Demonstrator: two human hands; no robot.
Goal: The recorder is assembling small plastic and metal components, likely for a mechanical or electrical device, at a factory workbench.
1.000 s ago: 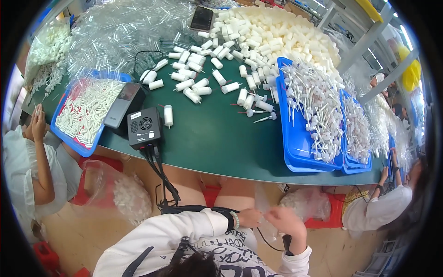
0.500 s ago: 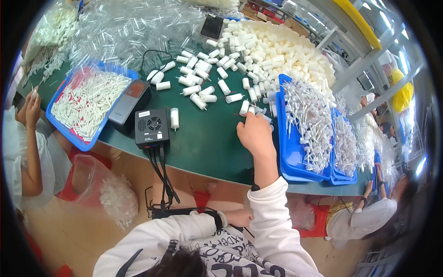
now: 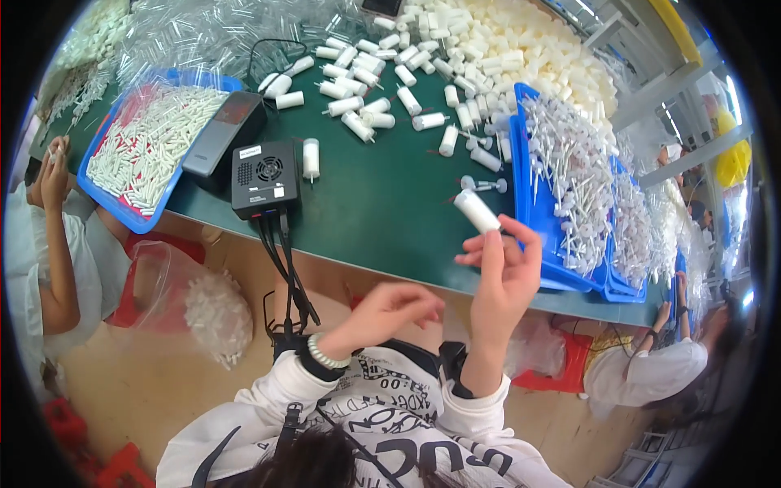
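The right hand point(image 3: 506, 272) pinches a white cylinder point(image 3: 477, 211) at its eleven o'clock, a blue tray point(image 3: 545, 228) blocking two, bare green tabletop point(image 3: 378, 215) toward ten, the loose, empty left hand point(image 3: 392, 313) at eight, short of the edge.

Near left on the green table point(image 3: 366, 224), a black fan-vented box point(image 3: 266, 177) trails black cables point(image 3: 286, 259), beside a grey-and-black device point(image 3: 205, 156). A dark phone point(image 3: 381, 6) lies far centre, partly cut off; a yellow bag point(image 3: 732, 153) shows far right.

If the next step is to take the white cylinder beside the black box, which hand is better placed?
Probably the left hand: it looks empty and lies farther left, toward that cylinder, while the right hand holds another white cylinder.
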